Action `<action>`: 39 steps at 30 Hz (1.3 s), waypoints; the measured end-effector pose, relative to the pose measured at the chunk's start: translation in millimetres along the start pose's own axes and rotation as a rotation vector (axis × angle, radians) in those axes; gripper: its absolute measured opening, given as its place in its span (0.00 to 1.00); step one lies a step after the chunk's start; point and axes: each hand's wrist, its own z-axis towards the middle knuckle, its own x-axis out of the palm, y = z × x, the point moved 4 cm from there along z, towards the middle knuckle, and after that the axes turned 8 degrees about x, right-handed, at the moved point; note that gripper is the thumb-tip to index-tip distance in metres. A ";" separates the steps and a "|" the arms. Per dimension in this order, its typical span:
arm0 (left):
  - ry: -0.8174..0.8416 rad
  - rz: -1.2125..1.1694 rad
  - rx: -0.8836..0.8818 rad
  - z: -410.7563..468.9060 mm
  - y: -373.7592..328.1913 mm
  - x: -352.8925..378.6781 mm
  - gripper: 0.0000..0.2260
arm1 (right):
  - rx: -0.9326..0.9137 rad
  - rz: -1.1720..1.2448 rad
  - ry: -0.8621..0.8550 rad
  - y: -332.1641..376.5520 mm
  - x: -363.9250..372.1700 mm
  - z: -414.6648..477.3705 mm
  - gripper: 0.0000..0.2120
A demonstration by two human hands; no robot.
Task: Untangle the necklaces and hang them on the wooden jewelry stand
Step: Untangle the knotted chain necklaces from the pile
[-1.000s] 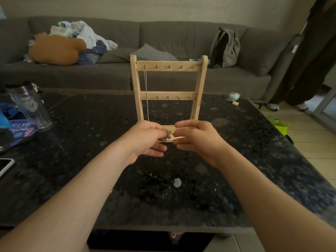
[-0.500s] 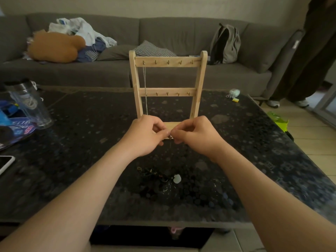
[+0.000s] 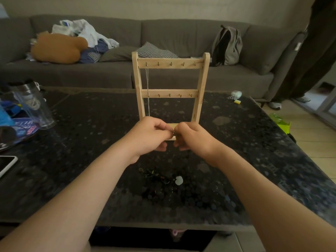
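Note:
The wooden jewelry stand (image 3: 171, 63) stands upright mid-table, with two rails of small hooks. A silver chain (image 3: 147, 88) hangs from the leftmost top hook. Just in front of the stand's base, my left hand (image 3: 150, 134) and my right hand (image 3: 192, 136) meet fingertip to fingertip, both pinching a small piece of necklace (image 3: 173, 132) that is mostly hidden by the fingers. Below my wrists a dark tangled necklace pile (image 3: 156, 176) with a pale round pendant (image 3: 179, 180) lies on the table.
The dark speckled table (image 3: 254, 142) carries a clear tumbler (image 3: 34, 106) and blue packaging at the left, a phone (image 3: 7, 165) at the left edge, small items (image 3: 235, 96) at back right. A grey sofa lies behind; a person stands at far right.
My hands drew closer until the fingertips meet, rose slightly toward the stand's base, and the view shifted a little. The pile on the table has not moved.

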 end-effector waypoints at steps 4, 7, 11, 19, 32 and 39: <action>-0.035 -0.233 -0.083 -0.9 -1.4 -1.5 0.06 | -0.013 0.058 0.021 3.5 -1.2 -1.7 0.17; -0.066 -0.318 -0.093 -1.7 -2.0 -0.8 0.07 | -0.096 0.045 -0.009 6.3 -1.2 -0.9 0.18; -0.175 -0.295 -0.076 -1.6 -0.7 -9.7 0.04 | -0.220 0.032 -0.092 6.8 -4.7 -2.6 0.15; -0.114 -0.145 -0.014 -2.9 -4.5 -8.7 0.07 | -0.231 0.141 -0.169 4.0 -13.7 -4.4 0.05; -0.099 -0.090 -0.018 -3.4 0.6 -10.3 0.04 | 0.009 0.478 0.002 3.3 -2.9 -0.7 0.18; -0.072 -0.080 -0.149 -5.0 4.9 -11.7 0.08 | 0.045 0.511 -0.029 -0.9 -7.2 -4.2 0.09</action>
